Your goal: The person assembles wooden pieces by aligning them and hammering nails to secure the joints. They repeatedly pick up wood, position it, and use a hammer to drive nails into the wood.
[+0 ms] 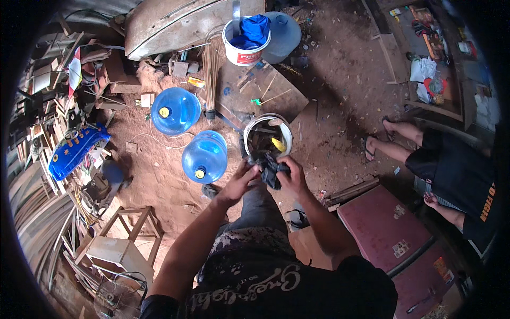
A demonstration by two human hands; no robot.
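Floor is bare reddish dirt, littered with wood scraps; cluttered workshop, stacks of timber offcuts along the left edge.

Around: two blue water jugs and lying just left of the hands. White pail with blue cloth inside near the top, a grey-blue container touching it behind. Wooden stool lower left. Maroon case lower right. Another person sits at right, bare legs stretched onto the dirt, well apart from the work.

White bucket stands directly in front of the person, something yellow inside, contents otherwise too dark to tell.

Hands: left hand and right hand both clenched on a dark cloth, bunched between them, held just at the bucket's near rim, above the person's knee.
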